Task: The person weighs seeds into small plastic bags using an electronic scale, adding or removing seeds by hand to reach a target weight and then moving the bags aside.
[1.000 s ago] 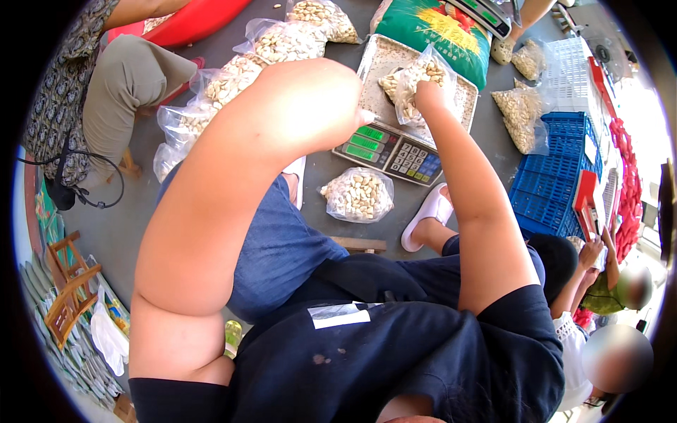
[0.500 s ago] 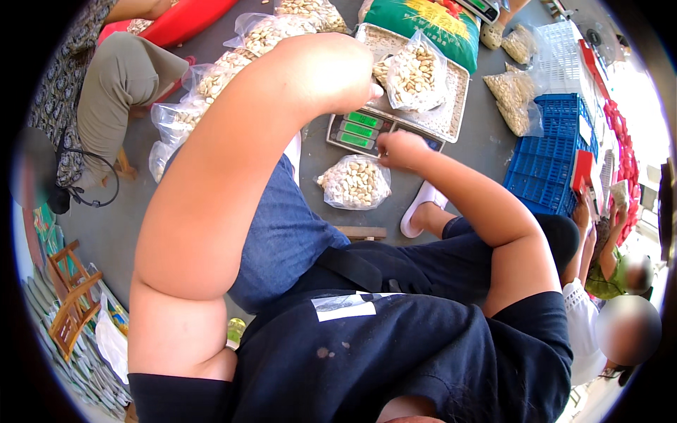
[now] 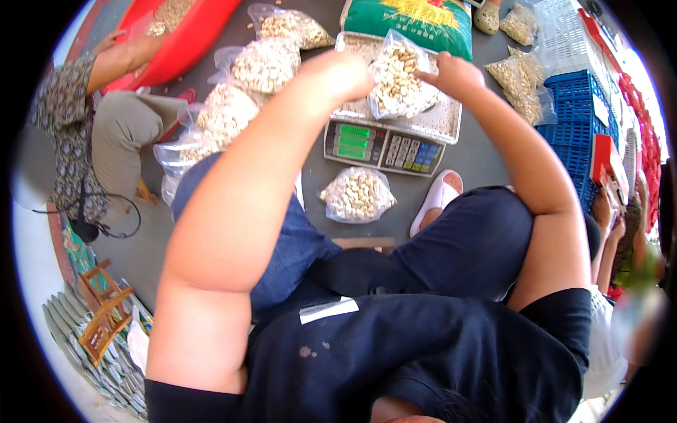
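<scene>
On the metal pan (image 3: 448, 120) of a digital scale (image 3: 384, 148) rests a clear plastic bag of pale, flat beans or nuts (image 3: 402, 77). My left hand (image 3: 345, 76) is closed at the bag's left edge, its fingertips partly hidden by the hand itself. At the opposite edge, my right hand (image 3: 455, 74) grips the plastic, with its index finger over the contents. A second filled bag (image 3: 358, 195) sits on the floor between my feet, just in front of the scale's keypad and green displays.
Several filled bags (image 3: 266, 65) line the floor at left. Behind the scale lies a green sack (image 3: 416, 25). More bags (image 3: 518, 81) and blue crates (image 3: 571, 134) stand at right. At far left, another person's arm (image 3: 123, 60) reaches into a red basin (image 3: 204, 35).
My right hand has moved from the scale's keypad up to the bag's right edge. My left arm has drawn back slightly, with its hand still at the bag's left side.
</scene>
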Available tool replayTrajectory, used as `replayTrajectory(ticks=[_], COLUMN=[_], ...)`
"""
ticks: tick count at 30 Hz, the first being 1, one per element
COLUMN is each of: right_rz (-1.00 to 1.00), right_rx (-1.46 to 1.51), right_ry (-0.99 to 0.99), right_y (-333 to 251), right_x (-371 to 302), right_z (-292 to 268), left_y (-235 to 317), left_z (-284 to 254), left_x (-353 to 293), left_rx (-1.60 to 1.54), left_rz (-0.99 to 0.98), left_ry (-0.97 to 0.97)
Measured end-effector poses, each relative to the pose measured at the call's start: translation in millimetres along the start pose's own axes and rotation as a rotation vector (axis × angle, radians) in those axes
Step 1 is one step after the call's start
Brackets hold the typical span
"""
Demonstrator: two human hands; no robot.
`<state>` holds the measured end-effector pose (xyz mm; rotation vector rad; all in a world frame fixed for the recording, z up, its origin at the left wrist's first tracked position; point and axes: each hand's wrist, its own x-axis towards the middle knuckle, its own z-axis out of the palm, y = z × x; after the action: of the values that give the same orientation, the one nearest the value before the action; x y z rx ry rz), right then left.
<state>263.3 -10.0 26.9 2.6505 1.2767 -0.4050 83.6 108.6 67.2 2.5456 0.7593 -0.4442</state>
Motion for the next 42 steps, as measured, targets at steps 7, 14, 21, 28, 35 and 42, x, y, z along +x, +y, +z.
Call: replayTrajectory(ticks=[7,14,21,28,35,42], right_rz=[0.034,0.056,0.412,0.521,0.599,-0.076], right_rx=[0.571,0.922,1.194,0.511,0.447,0.617], right_ry=[-0.074,0.017,0.271,0.293,0.386,0.420], right_y=[25.3,107.8,239.4,331.7,324.0,169.9], right_x=[30.4,1.5,-73.8,-73.6,-74.8,-24.8], right_z=[103.2,48.7,19.7,108.0,128.0,24.9], left_y=[5.9,48.8,183.1,257.3,222.4,6.9], left_z=[69.9,53.6,35.0,176.9,172.6,-26.0], left_x=[88.0,118.5,89.0,163.7,159.2,118.7], left_rx=[-0.144,-0.886,-1.270,-0.885,-0.579,0.040], left_rz=[-0.262,-0.108,0.129,0.373,0.365,0.291], left_ry=[0.074,0.322,-0.196,0.170,-0.040,0.077])
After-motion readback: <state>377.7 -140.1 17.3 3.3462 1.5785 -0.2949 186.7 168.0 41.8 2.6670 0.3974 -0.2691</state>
